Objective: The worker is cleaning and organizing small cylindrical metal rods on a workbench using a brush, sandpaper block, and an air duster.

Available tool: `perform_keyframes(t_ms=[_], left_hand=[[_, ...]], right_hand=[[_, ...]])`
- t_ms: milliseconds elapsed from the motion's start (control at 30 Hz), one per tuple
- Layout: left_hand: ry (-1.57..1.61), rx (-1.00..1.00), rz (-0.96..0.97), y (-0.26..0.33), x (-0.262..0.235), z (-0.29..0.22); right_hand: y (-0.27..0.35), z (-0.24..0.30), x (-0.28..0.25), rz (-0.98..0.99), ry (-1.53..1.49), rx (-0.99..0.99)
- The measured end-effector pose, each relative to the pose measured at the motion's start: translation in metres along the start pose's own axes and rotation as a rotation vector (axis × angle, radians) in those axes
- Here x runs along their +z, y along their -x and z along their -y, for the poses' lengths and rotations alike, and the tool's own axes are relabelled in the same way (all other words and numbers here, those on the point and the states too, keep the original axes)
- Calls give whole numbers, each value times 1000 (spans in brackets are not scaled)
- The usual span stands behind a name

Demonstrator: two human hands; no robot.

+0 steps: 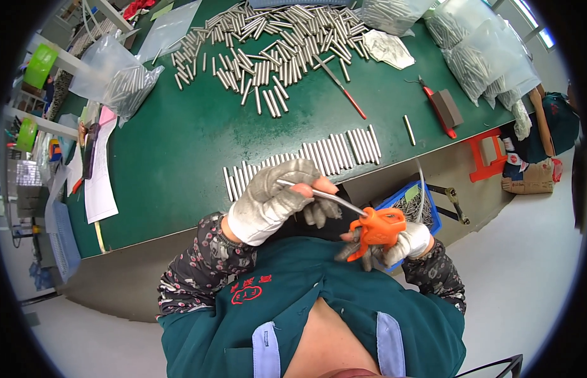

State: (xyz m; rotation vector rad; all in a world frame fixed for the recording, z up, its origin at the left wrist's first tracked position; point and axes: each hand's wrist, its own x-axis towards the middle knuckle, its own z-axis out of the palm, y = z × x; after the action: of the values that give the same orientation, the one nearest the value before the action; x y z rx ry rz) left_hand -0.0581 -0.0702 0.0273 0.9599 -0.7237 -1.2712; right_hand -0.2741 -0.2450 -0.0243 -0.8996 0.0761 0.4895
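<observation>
My right hand point(394, 247) is wrapped round an orange air blow gun point(383, 227), whose thin metal nozzle point(341, 201) points left toward my left hand point(278, 194). The left fingers, in a worn grey-white glove with bare fingertips, pinch a slim metal pin point(285, 183) at the nozzle's tip. Where pin and nozzle meet is partly hidden by the fingers. Just beyond the left hand, a row of metal pins point(331, 154) lies side by side along the near edge of the green table point(161, 170).
A big heap of loose pins point(274, 41) covers the far table. Bags of pins point(486, 57) stand at right, another bag point(126, 82) at left. A red-handled file point(347, 94), red pliers point(435, 107) and a single pin point(409, 130) lie rightward. A blue crate point(435, 217) sits below the edge.
</observation>
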Motion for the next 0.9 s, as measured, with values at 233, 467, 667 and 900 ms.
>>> perform_keyframes(t_ms=[233,467,667,900], left_hand=[[-1494,394,278,-46,-64,7],[-1655,336,360,-51,-62,25],[-1693,300,362,-51,-58,25],[-1680,312,344,-51,-57,24]], right_hand=[[35,-3,14,-637,638,46],[38,-6,35,-830,761,103],[35,-9,36,-886,751,99],[33,-17,31,-893,788,108]])
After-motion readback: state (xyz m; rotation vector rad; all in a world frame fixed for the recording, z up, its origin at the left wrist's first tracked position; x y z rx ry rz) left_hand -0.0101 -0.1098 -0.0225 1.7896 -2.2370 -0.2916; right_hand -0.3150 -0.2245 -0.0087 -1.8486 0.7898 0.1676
